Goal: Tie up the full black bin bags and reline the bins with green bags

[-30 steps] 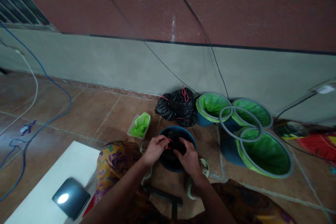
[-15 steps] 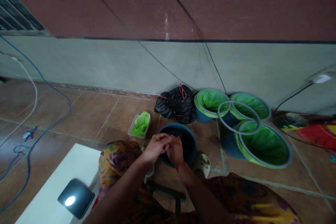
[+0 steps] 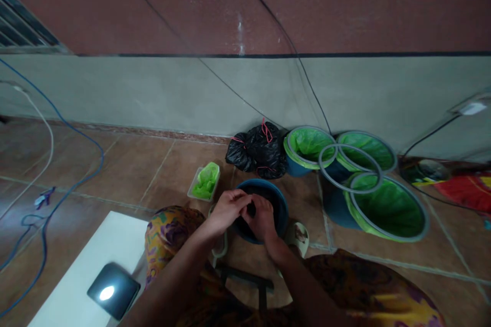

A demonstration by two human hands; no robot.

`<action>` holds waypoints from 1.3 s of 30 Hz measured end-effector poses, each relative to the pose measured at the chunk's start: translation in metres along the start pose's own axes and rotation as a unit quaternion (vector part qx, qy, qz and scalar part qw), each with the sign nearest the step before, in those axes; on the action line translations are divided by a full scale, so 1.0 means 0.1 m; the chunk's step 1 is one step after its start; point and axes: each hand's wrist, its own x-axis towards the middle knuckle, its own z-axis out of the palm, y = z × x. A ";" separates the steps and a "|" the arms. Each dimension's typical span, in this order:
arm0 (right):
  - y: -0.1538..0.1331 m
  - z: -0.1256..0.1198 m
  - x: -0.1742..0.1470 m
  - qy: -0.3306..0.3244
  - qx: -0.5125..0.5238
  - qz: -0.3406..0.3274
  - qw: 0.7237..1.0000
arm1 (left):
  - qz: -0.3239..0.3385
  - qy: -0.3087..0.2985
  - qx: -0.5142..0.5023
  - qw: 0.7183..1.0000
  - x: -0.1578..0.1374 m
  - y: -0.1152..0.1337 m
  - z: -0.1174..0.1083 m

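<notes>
My left hand (image 3: 229,209) and my right hand (image 3: 262,218) meet above a blue bucket (image 3: 283,222) that stands on the floor between my feet. Their fingertips are pinched together and touch each other, with a dark gap between the palms. What the fingers hold, if anything, is too small or hidden to tell. The bucket's inside looks dark, perhaps black, and my hands cover part of it. Just left of the bucket sits a small white tub (image 3: 191,192) with a bright green plastic bag (image 3: 206,182) in it.
Black tied bags (image 3: 266,148) lean against the wall (image 3: 153,92). To the right stand blue bins with green liners (image 3: 387,209), and a loose grey ring (image 3: 326,176) rests across them. A white board (image 3: 76,276) at left carries a dark shiny device (image 3: 114,290). Blue cable (image 3: 100,156) runs over the tiles.
My right hand has turned and spread slightly, opening a dark gap between the two hands. The fingertips stay together over the bucket. The view has shifted a little.
</notes>
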 end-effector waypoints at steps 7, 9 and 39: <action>0.03 0.09 -0.01 -0.126 0.001 0.030 0.992 | 0.019 -0.039 0.097 0.994 0.00 0.06 -0.02; 0.13 0.08 -0.07 -0.141 -0.004 0.053 0.989 | 0.016 -0.022 0.108 0.994 0.02 0.08 -0.02; 0.41 -0.21 0.17 -0.015 0.120 0.140 0.983 | 0.059 0.033 0.196 0.978 0.73 -0.72 -0.25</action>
